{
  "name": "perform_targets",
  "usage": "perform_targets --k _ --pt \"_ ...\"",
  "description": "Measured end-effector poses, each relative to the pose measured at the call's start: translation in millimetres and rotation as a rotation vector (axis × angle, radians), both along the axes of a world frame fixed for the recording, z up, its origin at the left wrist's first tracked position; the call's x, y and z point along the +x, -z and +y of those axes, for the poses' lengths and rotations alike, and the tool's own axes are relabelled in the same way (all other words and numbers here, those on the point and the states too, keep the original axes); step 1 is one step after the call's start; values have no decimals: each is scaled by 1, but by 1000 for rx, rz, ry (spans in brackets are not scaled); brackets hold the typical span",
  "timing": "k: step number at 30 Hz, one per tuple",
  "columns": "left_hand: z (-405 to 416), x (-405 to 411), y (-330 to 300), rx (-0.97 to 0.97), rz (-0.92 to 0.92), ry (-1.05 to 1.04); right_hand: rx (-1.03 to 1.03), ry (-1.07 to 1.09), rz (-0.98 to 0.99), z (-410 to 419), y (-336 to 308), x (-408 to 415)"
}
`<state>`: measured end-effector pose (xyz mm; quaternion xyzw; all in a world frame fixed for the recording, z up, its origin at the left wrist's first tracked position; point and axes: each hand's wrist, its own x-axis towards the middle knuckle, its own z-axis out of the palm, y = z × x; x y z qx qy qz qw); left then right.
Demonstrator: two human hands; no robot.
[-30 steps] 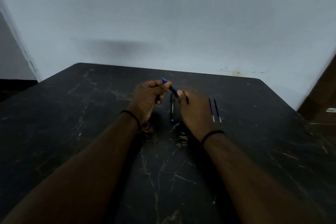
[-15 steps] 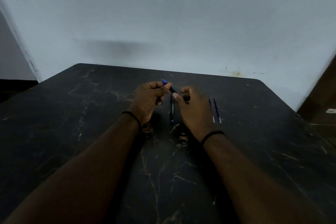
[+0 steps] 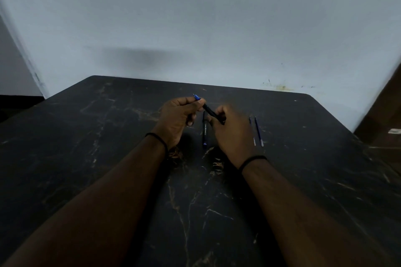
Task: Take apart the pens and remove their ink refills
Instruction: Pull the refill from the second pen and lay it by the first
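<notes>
The left hand (image 3: 176, 118) pinched the blue tip end of a slim black plastic pen (image 3: 210, 111), thumb and forefinger closed tight around it, the blue point poking out just beyond the fingertips. The right hand (image 3: 233, 131) gripped the other end of the barrel, its fingers curled shut over it; motion blur hid exactly how they sat. The pen hung slanted between the two hands, above the dark marbled tabletop (image 3: 108, 147).

The step in hand looked like unscrewing the tip section. Done well, it would want one hand holding steady while the other twisted along the pen's axis, with no bending, and a light pull once the thread let go so the refill slid out straight.

Directly beneath the fingers, between the two hands, a second black pen with white lettering (image 3: 204, 130) lay on the table, apparently still whole. Two thin blue ink refills (image 3: 256, 131) lay side by side just right of the right hand, well clear of the work. Nothing stood in the way.
</notes>
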<state>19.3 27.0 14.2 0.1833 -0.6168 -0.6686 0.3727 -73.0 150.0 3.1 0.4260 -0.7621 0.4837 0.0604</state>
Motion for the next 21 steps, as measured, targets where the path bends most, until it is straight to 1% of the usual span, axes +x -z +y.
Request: perform_targets --k 6,10,14,16,17,19,21 --pt "3 -1 0 45 -12 -50 -25 14 20 6 -4 2" --pt "2 1 -5 74 -3 -16 0 -23 28 1 -3 4" --pt "4 4 -12 37 31 -11 12 -144 -129 -3 -3 5" --pt "7 6 -14 -61 -1 -77 -30 -175 -226 -3 -3 7" --pt "9 6 -14 -167 -50 -157 -54 -172 -248 -2 -3 8" --pt "13 5 -13 -445 -180 -345 -54 -120 -185 -2 -2 9" --pt "15 4 -12 -642 -300 -543 -2 -54 -83 -2 -2 8"
